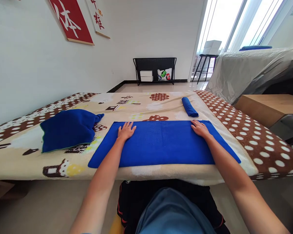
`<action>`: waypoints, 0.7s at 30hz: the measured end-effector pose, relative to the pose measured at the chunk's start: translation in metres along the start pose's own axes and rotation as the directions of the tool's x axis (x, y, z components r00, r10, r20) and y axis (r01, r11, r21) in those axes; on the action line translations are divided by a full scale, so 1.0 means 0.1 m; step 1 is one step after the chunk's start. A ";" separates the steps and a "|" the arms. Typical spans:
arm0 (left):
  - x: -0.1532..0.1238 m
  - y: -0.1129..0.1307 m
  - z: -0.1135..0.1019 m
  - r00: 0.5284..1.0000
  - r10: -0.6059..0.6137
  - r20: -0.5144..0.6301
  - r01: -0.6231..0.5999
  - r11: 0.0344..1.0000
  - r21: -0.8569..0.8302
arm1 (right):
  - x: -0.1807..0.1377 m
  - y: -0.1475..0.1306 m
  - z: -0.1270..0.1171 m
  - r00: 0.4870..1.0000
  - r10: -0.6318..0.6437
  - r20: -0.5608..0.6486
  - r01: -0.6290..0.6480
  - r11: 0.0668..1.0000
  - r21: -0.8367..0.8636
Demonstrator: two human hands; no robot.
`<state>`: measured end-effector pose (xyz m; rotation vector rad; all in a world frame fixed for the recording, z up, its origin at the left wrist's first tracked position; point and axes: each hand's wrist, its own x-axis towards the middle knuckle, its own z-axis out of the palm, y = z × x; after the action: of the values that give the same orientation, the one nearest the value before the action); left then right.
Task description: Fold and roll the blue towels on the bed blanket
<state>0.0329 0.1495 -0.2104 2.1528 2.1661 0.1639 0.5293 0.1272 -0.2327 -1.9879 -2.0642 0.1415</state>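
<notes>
A blue towel (161, 143) lies spread flat on a patterned blanket (146, 104) that covers a bed. My left hand (126, 130) rests palm down on the towel's far left part, fingers stretched out. My right hand (199, 128) lies flat on the far right part, fingers also extended. Neither hand holds anything. A rolled blue towel (189, 107) sits just beyond my right hand. A loose pile of blue towels (67, 128) lies to the left of the spread one.
A white wall with red banners (72, 20) runs along the left. A black rack (154, 70) holding white boxes stands at the far wall. A stool (206, 65) with a box, a covered piece of furniture (249, 70) and a wooden table (268, 105) stand to the right.
</notes>
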 end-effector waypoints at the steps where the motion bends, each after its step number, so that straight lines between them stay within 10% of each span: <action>1: -0.02 -0.23 -0.05 0.998 -0.059 -0.017 0.059 0.998 0.006 | -0.04 0.21 -0.05 0.998 0.054 -0.012 -0.054 0.999 -0.007; 5: -0.13 -0.78 -0.14 0.978 -0.196 -0.076 0.198 0.980 0.022 | -0.21 0.78 -0.17 0.979 0.196 -0.061 -0.198 0.980 -0.023; 11: -0.37 -0.74 -0.09 0.968 -0.183 -0.169 0.193 0.980 0.043 | -0.46 0.78 -0.12 0.959 0.177 -0.220 -0.190 0.981 -0.041; 16: -1.10 -0.77 0.03 0.980 -0.037 -0.195 0.042 0.999 0.022 | -0.99 0.73 -0.03 0.980 -0.112 -0.162 0.120 0.992 0.035; 21: -1.76 -1.09 0.14 0.939 -0.058 -0.340 0.054 0.998 -0.021 | -1.59 0.98 -0.01 0.963 -0.049 -0.266 0.095 0.983 0.160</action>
<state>-0.0719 -0.0269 -0.2413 2.1893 2.3898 0.5850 0.6277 -0.0253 -0.2772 -1.7251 -1.8856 0.0379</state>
